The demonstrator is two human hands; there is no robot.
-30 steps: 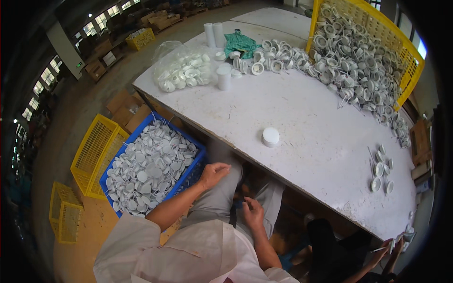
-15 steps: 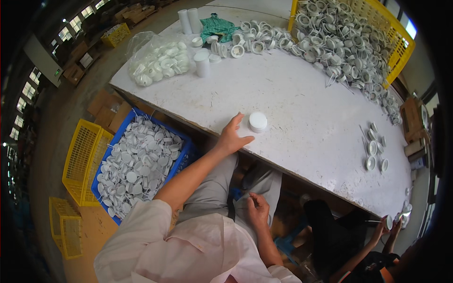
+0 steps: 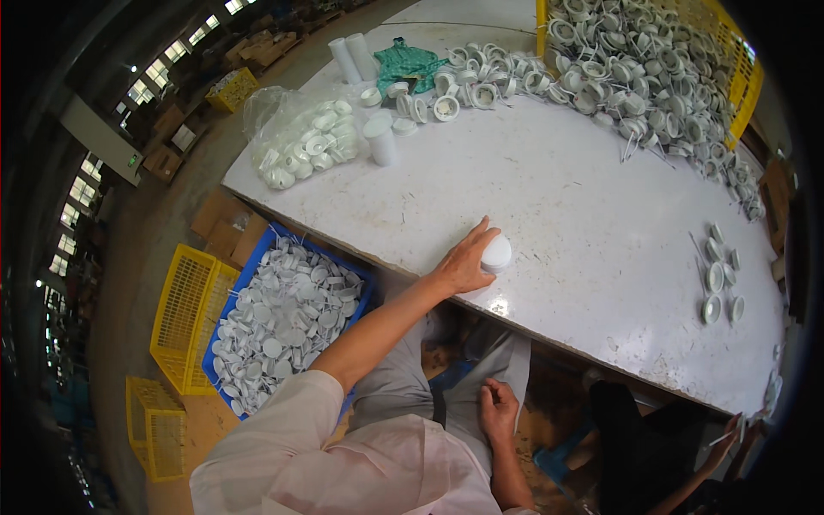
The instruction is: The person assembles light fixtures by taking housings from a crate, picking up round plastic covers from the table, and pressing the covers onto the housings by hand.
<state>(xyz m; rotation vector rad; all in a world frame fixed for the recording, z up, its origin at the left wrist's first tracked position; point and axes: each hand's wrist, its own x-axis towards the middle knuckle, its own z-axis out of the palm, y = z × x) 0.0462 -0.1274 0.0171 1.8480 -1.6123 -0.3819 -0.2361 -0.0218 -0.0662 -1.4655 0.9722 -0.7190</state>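
My left hand (image 3: 466, 259) reaches over the table's near edge. Its thumb and fingers close around the side of a short white round stack of discs (image 3: 496, 252) on the white table (image 3: 549, 206). Down by my thigh, my right hand (image 3: 499, 410) rests with its fingers curled in and nothing visible in them. Below the table on the left, a blue crate (image 3: 211, 352) holds a heap of white round parts with thin wires (image 3: 279, 322).
Several white ring parts (image 3: 714, 276) lie at the table's right. A yellow crate (image 3: 745, 86) spills more at the far right. A clear bag of white cups (image 3: 309, 146) and a white cylinder (image 3: 380, 142) stand far left. A co-worker's hand (image 3: 725, 442) is at the lower right.
My left hand has closed from an open spread onto the white disc stack. The whole view has shifted somewhat, and my right hand stays by my thigh.
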